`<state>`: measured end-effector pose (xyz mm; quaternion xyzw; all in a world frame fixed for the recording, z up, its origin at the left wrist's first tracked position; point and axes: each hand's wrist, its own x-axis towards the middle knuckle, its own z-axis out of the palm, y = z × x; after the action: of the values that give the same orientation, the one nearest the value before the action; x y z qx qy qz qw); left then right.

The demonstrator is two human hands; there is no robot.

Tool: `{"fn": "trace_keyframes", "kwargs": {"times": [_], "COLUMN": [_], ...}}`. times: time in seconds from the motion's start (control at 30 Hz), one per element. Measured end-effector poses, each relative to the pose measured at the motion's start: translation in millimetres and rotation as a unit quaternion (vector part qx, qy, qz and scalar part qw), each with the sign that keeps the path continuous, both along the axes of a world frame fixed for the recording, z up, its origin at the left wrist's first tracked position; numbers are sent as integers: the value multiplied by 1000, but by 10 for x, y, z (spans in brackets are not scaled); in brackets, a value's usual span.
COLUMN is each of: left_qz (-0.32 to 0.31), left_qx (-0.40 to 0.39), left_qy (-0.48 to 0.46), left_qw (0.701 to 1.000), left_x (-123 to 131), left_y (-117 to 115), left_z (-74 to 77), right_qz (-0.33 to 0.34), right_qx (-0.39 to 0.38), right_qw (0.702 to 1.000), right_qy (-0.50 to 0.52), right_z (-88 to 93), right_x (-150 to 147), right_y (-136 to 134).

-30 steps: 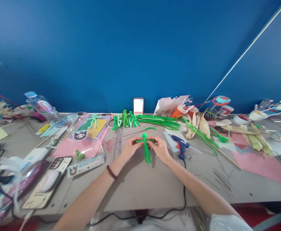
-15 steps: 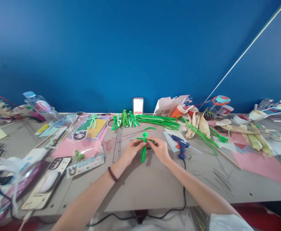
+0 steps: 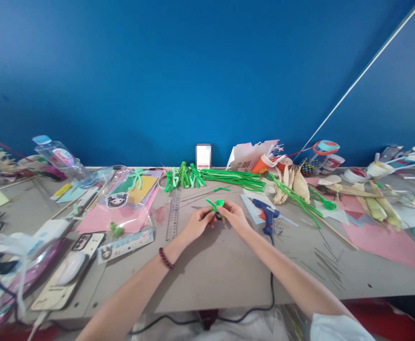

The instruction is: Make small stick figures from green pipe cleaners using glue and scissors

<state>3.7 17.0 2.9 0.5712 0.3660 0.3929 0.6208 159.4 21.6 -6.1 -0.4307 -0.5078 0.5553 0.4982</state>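
Observation:
A small green pipe-cleaner figure (image 3: 215, 205) with a round coiled top is pinched between my two hands above the middle of the table. My left hand (image 3: 200, 221) grips it from the left, thumb and fingers pressed together. From the other side my right hand (image 3: 233, 217) holds it near the coiled top. Its lower part is hidden by my fingers. Just beneath lie scissors (image 3: 218, 216), mostly covered by the hands. A short green pipe-cleaner piece (image 3: 221, 189) rests on the table behind the figure.
Finished green pipe-cleaner figures (image 3: 184, 176) and a bundle of long green pipe cleaners (image 3: 235, 179) lie at the back. A blue glue gun (image 3: 269, 215) lies to the right, its cable running forward. On the left are a clear ruler (image 3: 173, 215), a plastic bag (image 3: 122, 201) and a phone (image 3: 67, 270).
The figure has been turned: its hanging legs no longer show below my hands, and the coiled top has dropped toward my right fingers. Both hands have stayed in nearly the same place.

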Motion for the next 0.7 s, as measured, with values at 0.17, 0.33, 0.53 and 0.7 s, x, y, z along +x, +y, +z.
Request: {"fn": "trace_keyframes", "kwargs": {"times": [0.17,0.33,0.53,0.7], "left_qz": [-76,-103,-124,-84], "left_qx": [-188,-236,-238,-200], "left_qy": [-66,-91,-97,-68], "left_qw": [977,962,959,974], "left_x": [-31,-60,-64,-36], "left_y": [-15,-32,-48,-53], "left_z": [25,74,102,96], "right_qz": [-21,-19,-28,-14], "right_qx": [-20,-60,-72,-61], "right_qw": [1000,997,996,997], "right_qy": [5,38,50,43], "right_z": [32,32,57,53], "right_x": [5,5,-6,-4], "right_y": [-27,-32,-39,-40]}}
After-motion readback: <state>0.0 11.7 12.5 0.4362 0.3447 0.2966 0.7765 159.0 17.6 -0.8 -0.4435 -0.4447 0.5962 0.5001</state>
